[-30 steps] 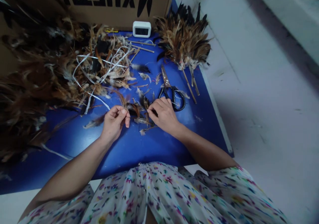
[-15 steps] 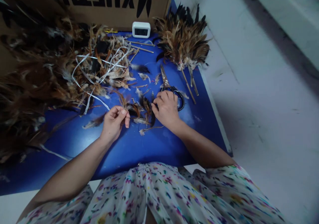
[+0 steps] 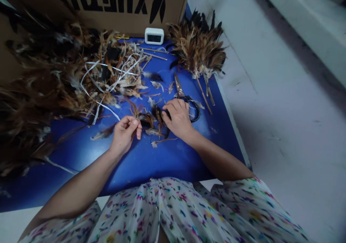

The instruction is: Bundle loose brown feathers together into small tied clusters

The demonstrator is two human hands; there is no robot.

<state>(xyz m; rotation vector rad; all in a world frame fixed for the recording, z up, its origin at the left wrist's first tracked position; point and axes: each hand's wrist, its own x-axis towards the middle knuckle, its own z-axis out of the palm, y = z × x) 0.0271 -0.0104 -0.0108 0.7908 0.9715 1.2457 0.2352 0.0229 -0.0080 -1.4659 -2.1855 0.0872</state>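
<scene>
Between thumb and fingertips, my left hand (image 3: pixel 124 131) pinches a small bunch of brown feathers (image 3: pixel 134 109) whose tips point up and away. To its right, my right hand (image 3: pixel 180 118) is lowered over loose dark feathers (image 3: pixel 158 115), palm down. Its fingers are bent but apart from the thumb, and nothing shows in its grasp; the fingertips partly cover the feathers. Just beyond that hand lie scissors (image 3: pixel 178 86) with black handles, the hand close beside the loops. A few small pale feathers (image 3: pixel 156 85) are scattered between the hands and the back of the table.
A large heap of brown feathers (image 3: pixel 62 81) with white plastic ribbon (image 3: pixel 119 81) covers the left. Feather bundles on sticks (image 3: pixel 198 48) stand at the back right. A white digital clock (image 3: pixel 154 36), thin sticks (image 3: pixel 155 55) and a cardboard box (image 3: pixel 108 18) are behind on the blue table (image 3: pixel 173 163).
My right hand has shifted slightly left over the loose feathers, away from the scissors. My left hand keeps its pinch almost in place. The view has tilted slightly.
</scene>
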